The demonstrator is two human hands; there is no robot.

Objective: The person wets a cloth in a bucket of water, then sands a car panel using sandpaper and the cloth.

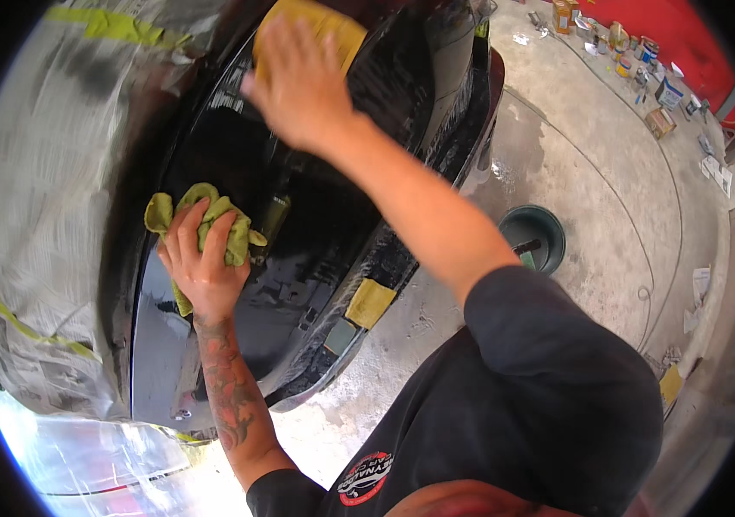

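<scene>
A glossy black car panel [221,155] lies before me, wet and reflective. My left hand [204,271] is closed around a crumpled yellow-green cloth [202,195], holding it against the panel's left side. Farther up, my right hand [303,95] lies flat with fingers stretched over a yellow sheet [337,34] that looks like sandpaper, pressing it on the panel. Motion blurs this hand slightly. On the panel's lower right ledge rest a smaller yellow sheet [370,303] and a grey-green block [341,336].
Grey masking sheeting [40,215] with lime tape [117,28] covers the car on the left. A dark green bucket [514,226] stands on the concrete floor to the right. A thin hose or cable [600,172] curves beyond it. Cans and boxes [660,123] line the red wall.
</scene>
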